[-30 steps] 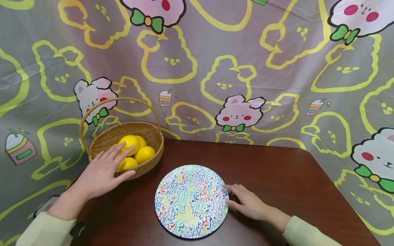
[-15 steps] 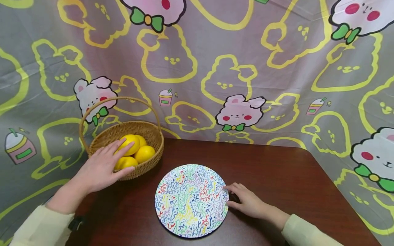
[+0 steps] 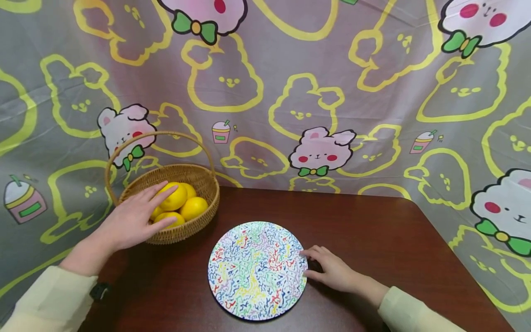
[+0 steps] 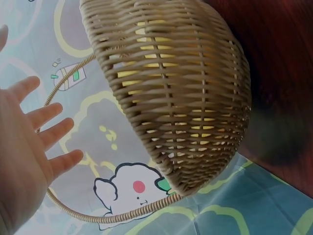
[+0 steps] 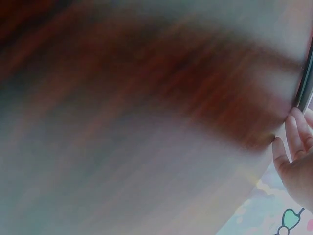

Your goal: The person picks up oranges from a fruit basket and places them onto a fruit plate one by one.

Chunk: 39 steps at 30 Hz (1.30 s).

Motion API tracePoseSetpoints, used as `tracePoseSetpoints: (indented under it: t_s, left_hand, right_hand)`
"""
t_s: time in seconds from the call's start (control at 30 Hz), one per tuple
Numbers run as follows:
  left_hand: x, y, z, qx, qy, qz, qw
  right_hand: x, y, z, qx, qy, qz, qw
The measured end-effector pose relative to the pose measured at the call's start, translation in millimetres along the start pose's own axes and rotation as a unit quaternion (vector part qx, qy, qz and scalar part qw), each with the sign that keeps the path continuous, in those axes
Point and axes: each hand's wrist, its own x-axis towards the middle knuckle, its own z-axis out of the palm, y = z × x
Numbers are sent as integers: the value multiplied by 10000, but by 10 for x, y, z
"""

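On the left of the table stands an oval wicker basket (image 3: 182, 173) with a tall arched handle. Several yellow lemons (image 3: 194, 209) lie inside it. My left hand (image 3: 128, 219) is held over the basket's near side, fingers spread and extended, and hides part of the rim and fruit. In the left wrist view that hand (image 4: 27, 147) appears apart from the woven wall (image 4: 181, 98). A round white board (image 3: 257, 272) with multicoloured squiggles lies flat at the centre. At its right edge my right hand (image 3: 332, 272) rests with fingertips and thumb touching the rim.
The dark reddish-brown table (image 3: 365, 230) extends right and behind the board. A grey curtain (image 3: 249, 69) with cartoon rabbits and yellow outlines surrounds the table at the back and sides. A dark band (image 3: 99, 290) is around the left wrist.
My left hand has drawn back slightly to the left, uncovering more of the lemons. The right hand and the board stay in place.
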Motion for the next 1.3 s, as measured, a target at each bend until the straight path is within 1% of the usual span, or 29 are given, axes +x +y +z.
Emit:
tracePoseSetpoints:
  t_s: [0.1,0.3,0.47,0.67,0.93,1.1,1.3]
  left_hand:
    - [24,-43,-4,-33,-37,-53,10000]
    - [82,-110,-3,-231,-147,-173,9995]
    - [107,-147,-18,-426,-184,-290,9985]
    - [141,-186,-33,-502,-190,-351,9979]
    - [219,-248,-90,-744,-263,-339,9963]
    - [297,-279,-141,-870,-327,-405,9948]
    - [402,-291,-218,-1074,-475,-286,9927]
  right_hand:
    - [5,5,-1,50,18,-13,10000]
    - [16,25,-12,231,128,-193,9995]
    - [31,57,-8,447,140,-170,9988]
    - [48,102,5,767,188,-57,9969]
    - [63,132,2,1013,153,-3,9947]
    - [69,136,4,1048,118,111,9944]
    - [73,135,-3,1061,98,112,9942]
